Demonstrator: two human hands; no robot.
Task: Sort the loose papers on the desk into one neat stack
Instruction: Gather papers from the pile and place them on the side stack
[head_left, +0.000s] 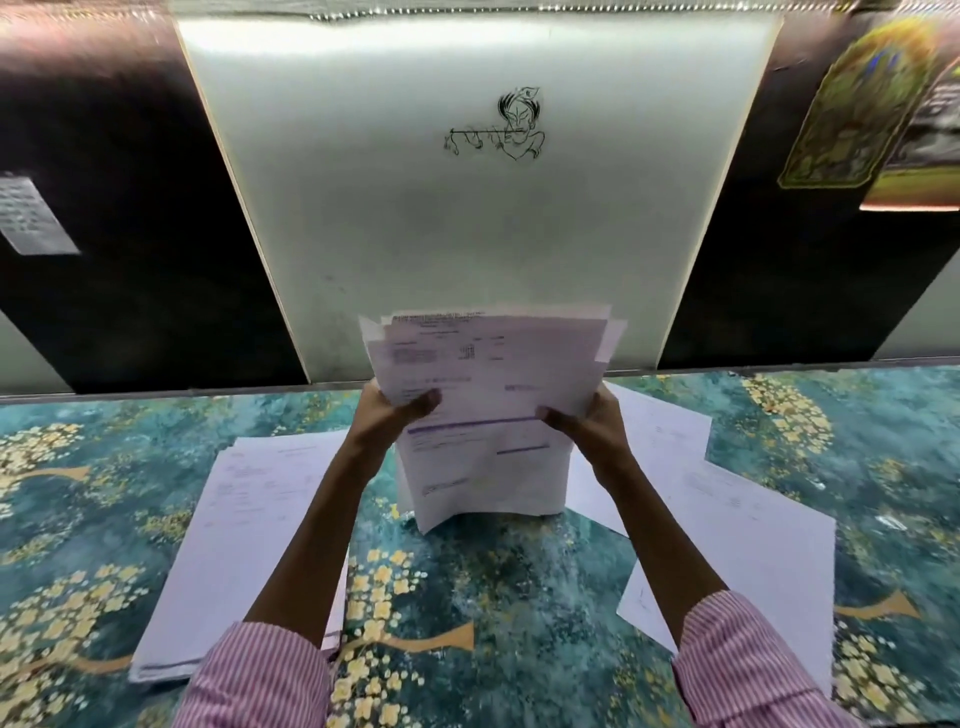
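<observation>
Papers (493, 364) held: L hand (397, 413), R hand (589, 423).

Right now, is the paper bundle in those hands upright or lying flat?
Upright: the left hand and right hand grip the bundle by its sides, lower edge toward the desk.

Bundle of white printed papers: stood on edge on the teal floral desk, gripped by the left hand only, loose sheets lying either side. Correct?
Not quite. In the head view both hands grip the bundle of white printed papers: the left hand and the right hand. The rest holds: it stands on edge on the teal floral desk, with loose white sheets to its left and right.
</observation>
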